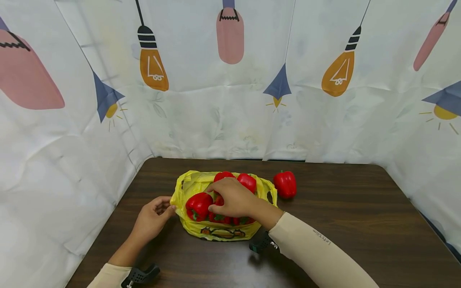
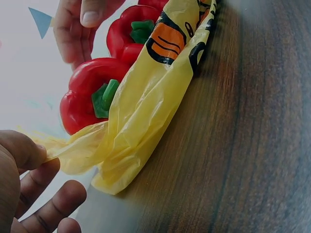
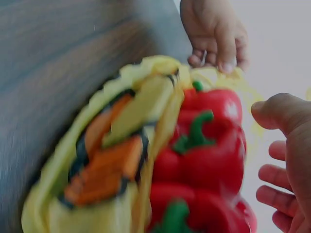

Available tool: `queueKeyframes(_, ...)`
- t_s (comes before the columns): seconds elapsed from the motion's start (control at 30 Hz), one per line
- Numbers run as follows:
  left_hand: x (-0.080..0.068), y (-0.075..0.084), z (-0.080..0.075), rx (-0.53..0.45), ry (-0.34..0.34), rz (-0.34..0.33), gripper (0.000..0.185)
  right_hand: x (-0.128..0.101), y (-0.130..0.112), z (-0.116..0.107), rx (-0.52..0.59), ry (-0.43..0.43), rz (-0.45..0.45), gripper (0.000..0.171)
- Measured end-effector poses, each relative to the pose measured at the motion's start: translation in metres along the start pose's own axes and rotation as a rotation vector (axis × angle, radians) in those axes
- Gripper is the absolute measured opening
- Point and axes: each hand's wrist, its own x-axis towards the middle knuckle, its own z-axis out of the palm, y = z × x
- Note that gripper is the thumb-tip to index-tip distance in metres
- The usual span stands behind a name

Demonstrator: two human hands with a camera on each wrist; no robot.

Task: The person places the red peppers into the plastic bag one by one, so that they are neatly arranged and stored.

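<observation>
A thin yellow plastic bag (image 1: 191, 227) with a printed orange and black pattern lies on the table, its mouth spread wide. Several red bell peppers with green stems fill it, one pepper (image 1: 197, 205) at its left side. My left hand (image 1: 152, 218) pinches the bag's left rim between thumb and fingertip, pulling out a fold of plastic (image 2: 80, 150). Over the bag's mouth is my right hand (image 1: 235, 197), thumb and fingers spread apart just above the peppers. Nothing sits between its fingers in the right wrist view, where a row of peppers (image 3: 209, 162) shows beside them.
Another red bell pepper (image 1: 285, 185) stands on the dark wooden table (image 1: 345, 224), just right of the bag. White cloth (image 1: 230, 120) printed with lamps and bulbs hangs behind the table and on both sides.
</observation>
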Motion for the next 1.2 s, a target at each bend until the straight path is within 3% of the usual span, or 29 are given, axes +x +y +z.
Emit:
queueKeyframes(0.4,0.001,0.0,0.001,0.023,0.007,-0.002,0.026,-0.031,0.034,-0.029,-0.009,0.031,0.059,0.052)
queueKeyframes(0.77,0.0,0.0,0.001,0.024,0.008,0.006,0.028,-0.058,0.059,-0.04,0.037,0.038,0.097,0.055)
queueKeyframes(1.2,0.0,-0.001,0.0,0.026,0.0,0.007,0.029,-0.092,0.085,-0.051,0.014,0.127,0.144,0.061)
